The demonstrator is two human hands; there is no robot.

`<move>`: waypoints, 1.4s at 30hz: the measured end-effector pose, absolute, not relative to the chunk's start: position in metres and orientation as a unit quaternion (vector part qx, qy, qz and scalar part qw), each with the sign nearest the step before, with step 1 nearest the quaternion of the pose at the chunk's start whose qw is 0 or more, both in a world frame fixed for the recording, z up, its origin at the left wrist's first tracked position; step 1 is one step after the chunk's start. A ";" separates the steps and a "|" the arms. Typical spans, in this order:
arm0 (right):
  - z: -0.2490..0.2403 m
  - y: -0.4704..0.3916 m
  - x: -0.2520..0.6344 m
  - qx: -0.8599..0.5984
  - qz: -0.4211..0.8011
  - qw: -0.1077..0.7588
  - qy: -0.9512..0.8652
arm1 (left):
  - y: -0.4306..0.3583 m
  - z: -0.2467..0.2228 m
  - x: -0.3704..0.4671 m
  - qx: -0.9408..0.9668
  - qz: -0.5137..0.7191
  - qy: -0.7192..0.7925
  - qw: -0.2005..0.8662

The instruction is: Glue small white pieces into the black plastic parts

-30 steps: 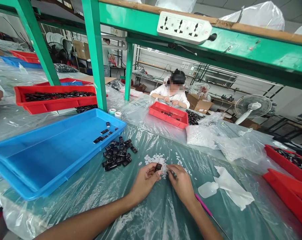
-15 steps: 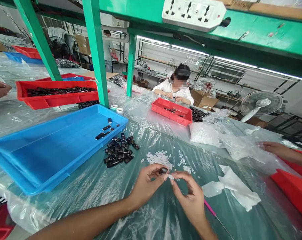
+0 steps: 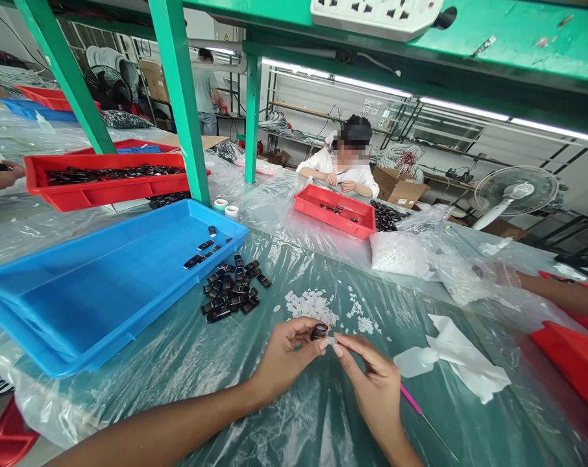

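My left hand is closed round a small black plastic casing, its end showing above the fingers. Between thumb and forefinger, my right hand pinches a small white oval piece, held against the casing's side by the left fingertips. Whether the piece is seated in the casing I cannot tell. Just beyond my hands lie a pile of white oval pieces and a scatter of tinier white bits. A heap of black casings is left of them.
A blue tray holding several casings stands at left. A translucent bottle, white cloth and pink-handled pick lie at right. Green posts rise beyond. A co-worker sits behind a red tray; other people's hands show at both sides.
The white piece has turned edge-on and sits closer to the casing, which is tilted more upright. At right, the other person's hand has moved left into the plastic bags. My view has shifted slightly.
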State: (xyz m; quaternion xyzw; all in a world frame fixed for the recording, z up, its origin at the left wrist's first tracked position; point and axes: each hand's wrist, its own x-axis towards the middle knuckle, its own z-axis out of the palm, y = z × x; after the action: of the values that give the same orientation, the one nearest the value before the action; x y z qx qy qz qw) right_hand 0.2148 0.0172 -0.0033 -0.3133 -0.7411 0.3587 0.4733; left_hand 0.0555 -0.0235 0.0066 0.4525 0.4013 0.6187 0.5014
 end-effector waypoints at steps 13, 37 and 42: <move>-0.011 0.020 0.210 -0.389 0.502 0.451 -0.627 | -0.021 0.012 0.055 0.390 0.600 0.403 0.571; -0.017 0.017 0.208 -0.385 0.488 0.439 -0.649 | -0.016 0.005 0.055 0.446 0.602 0.398 0.529; -0.016 0.016 0.207 -0.366 0.461 0.444 -0.676 | -0.016 0.002 0.055 0.456 0.601 0.387 0.530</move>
State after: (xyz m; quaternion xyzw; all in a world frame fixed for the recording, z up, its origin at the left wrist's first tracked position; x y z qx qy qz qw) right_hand 0.2070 0.0163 -0.0161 -0.3659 -0.6758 0.4607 0.4441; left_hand 0.0549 -0.0165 0.0021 0.4560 0.3871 0.6009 0.5302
